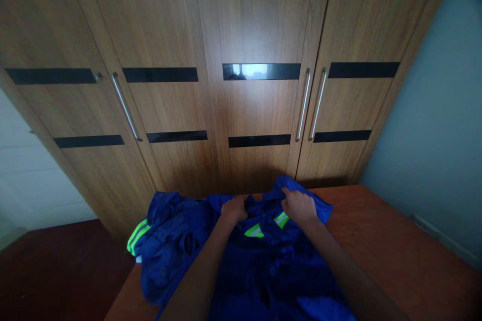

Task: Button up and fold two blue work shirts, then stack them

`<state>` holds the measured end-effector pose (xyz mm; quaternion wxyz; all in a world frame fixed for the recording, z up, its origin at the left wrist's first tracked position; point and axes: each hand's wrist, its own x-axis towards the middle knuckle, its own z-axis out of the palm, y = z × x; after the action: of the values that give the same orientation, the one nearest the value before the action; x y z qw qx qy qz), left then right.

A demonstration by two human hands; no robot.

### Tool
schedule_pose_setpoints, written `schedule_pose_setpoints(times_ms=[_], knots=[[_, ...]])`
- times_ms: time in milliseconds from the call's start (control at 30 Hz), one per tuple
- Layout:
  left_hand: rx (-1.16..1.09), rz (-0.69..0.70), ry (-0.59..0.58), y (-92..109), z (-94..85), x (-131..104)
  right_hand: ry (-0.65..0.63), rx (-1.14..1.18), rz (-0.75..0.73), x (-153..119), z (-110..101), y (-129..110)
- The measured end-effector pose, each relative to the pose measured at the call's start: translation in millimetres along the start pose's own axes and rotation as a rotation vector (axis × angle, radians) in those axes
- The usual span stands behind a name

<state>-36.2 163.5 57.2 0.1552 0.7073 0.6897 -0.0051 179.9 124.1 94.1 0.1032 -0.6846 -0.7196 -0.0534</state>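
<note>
A dark blue work jacket (pixel 263 266) with bright green reflective strips lies spread over the orange-brown surface in front of me. My left hand (pixel 235 209) is closed on the fabric near its upper edge. Fingers pinched, my right hand (pixel 299 205) grips the cloth by the collar area, to the right of the left hand. Between the two hands the green strips show through the opening. Bunched blue cloth (pixel 169 241) with a green-striped end lies to the left; I cannot tell whether it is part of the same garment.
A wooden wardrobe (pixel 256 105) with metal handles and black strips stands close behind the jacket. The orange-brown surface (pixel 376 241) extends to the right, up to a pale wall (pixel 433 125). Dark red floor (pixel 68 271) shows at lower left.
</note>
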Motion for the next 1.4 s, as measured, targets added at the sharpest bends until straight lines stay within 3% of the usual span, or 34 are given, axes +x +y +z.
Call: schedule_pose_setpoints(times_ms=[167,333,500,667,900,1067,1233,1400], knots=[[-0.087,0.015,0.076,-18.4,-14.4,2.2,0.032,0.081,0.090,5.6,-7.3,10.8],[-0.226,-0.009,0.305,-30.5,-37.5,3.5,0.077,0.176,0.182,12.1,-21.2,18.6],[-0.362,0.096,0.533,-19.8,-66.8,-7.5,0.045,0.136,0.123,16.5,-30.4,18.9],[-0.420,0.247,0.666,-1.3,-92.4,-24.4,-0.015,0.108,0.004,22.5,-33.8,17.4],[-0.412,0.370,0.725,4.9,-102.2,-37.6,0.049,0.138,-0.117,44.9,-38.0,15.5],[-0.407,0.406,0.717,0.6,-99.9,-40.7,-0.034,0.197,-0.292,77.8,-36.5,11.6],[-0.420,0.400,0.703,-3.1,-100.6,-45.8,-0.113,0.224,-0.187,97.7,-26.9,2.8],[-0.467,0.308,0.704,-17.1,-98.5,-42.6,-0.006,0.378,0.028,103.6,-27.3,13.7]])
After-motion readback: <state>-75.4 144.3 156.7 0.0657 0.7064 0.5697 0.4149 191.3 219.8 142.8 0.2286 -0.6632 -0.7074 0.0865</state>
